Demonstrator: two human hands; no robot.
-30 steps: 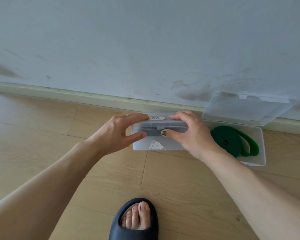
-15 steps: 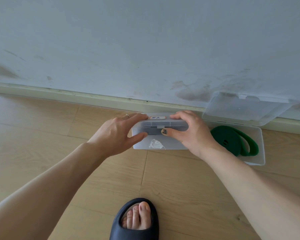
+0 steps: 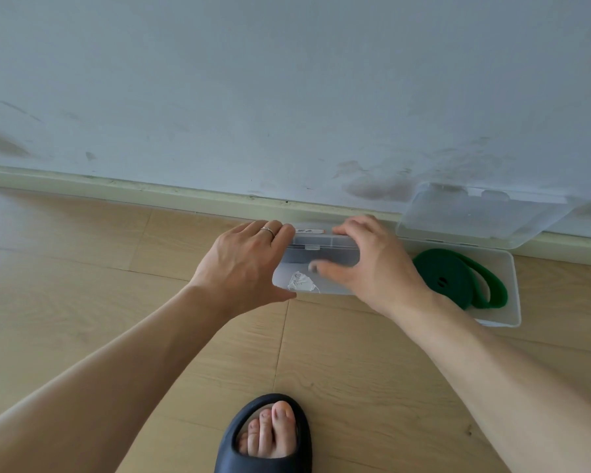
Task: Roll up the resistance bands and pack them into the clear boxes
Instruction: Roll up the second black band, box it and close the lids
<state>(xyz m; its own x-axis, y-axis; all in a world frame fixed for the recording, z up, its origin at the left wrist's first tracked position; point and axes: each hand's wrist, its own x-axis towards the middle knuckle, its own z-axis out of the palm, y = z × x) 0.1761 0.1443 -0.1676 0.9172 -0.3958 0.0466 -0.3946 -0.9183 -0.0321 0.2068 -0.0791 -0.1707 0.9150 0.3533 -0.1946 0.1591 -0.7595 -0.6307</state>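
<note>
- We have both hands on the closed box [image 3: 316, 264], which sits on the floor [image 3: 82, 268] close to the skirting board [image 3: 151, 196].
- Our left hand [image 3: 243, 264] cups its left end, fingers spread over the top and thumb low at the front; the right hand [image 3: 372, 264] curls loosely over the right end, thumb on the lid.
- Neither hand looks clamped, and we cannot tell how firmly either presses.
- We judge the box light, stiff and a little slippery, thin plastic that could crack; it is best held at the two short ends.
- The green band [image 3: 458, 281] lies coiled in the open box [image 3: 512, 288], its tail loose; being soft and springy, it may unroll.
- We count two boxes, one green band and a dim grey shape in the closed box.
</note>
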